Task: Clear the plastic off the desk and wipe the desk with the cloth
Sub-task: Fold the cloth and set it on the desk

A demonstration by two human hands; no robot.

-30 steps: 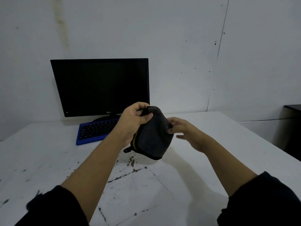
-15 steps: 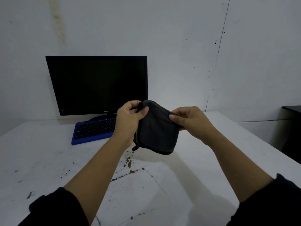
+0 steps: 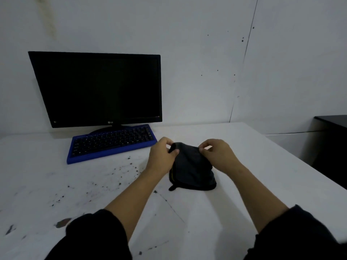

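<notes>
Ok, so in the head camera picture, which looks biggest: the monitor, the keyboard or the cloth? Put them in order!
1. monitor, clearly the largest.
2. keyboard.
3. cloth, the smallest, even though it is nearer the camera than the other two.

Left hand [image 3: 163, 158], right hand [image 3: 217, 154] pinch cloth [image 3: 191, 169] over desk [image 3: 262, 184].

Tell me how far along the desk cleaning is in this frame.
Done, apparently: no plastic shows on the desk. In hand: the left hand and the right hand each pinch the top edge of the dark cloth, whose lower edge looks to meet the desk. Left: the wiping itself, since dark specks and a smear dot the surface.
</notes>
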